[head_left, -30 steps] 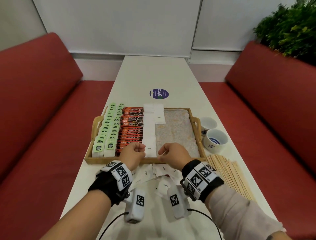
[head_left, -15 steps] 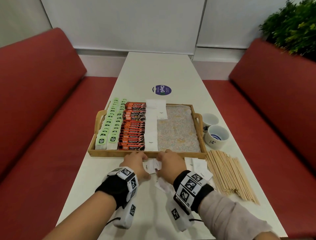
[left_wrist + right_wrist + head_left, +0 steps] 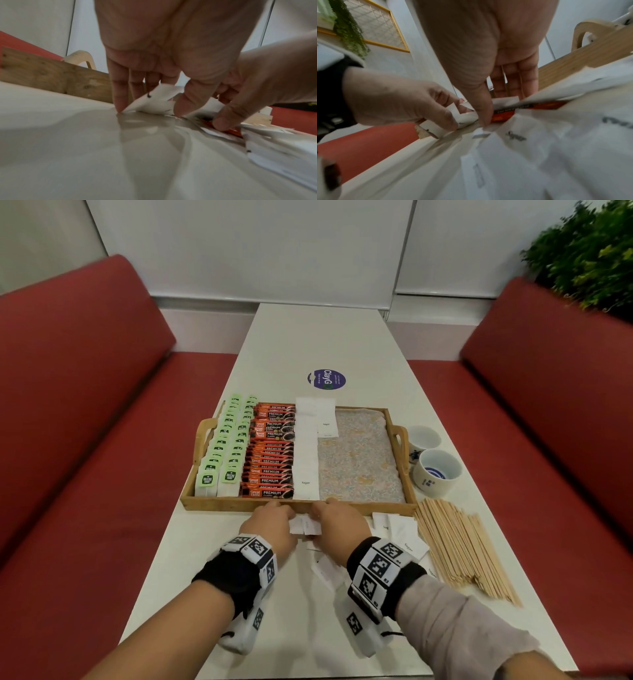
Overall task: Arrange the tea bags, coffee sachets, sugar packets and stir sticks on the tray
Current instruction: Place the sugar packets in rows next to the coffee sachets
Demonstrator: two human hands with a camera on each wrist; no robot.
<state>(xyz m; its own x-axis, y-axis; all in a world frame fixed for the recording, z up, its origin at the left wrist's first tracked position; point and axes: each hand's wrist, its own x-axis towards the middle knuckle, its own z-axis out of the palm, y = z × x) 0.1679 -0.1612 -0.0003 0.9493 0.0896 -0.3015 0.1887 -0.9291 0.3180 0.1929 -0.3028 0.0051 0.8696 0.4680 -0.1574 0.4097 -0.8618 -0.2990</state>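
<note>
You have open room over the tray's (image 3: 397,501) bare patterned right half, but its front wall blocks a flat slide in, cups (image 3: 436,472) crowd its right side, and stir sticks (image 3: 459,546) fill the near-right table.

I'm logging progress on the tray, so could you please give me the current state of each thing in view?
Tea bags: two rows in the tray, left side.
Coffee sachets: stacked row in the tray.
Sugar packets: a column in the tray; loose ones on the table.
Stir sticks: piled on the table.
Tray: right part bare.
Cups: upright beside the tray.
Left hand: pinching white packets.
Right hand: fingering the same packets.
</note>
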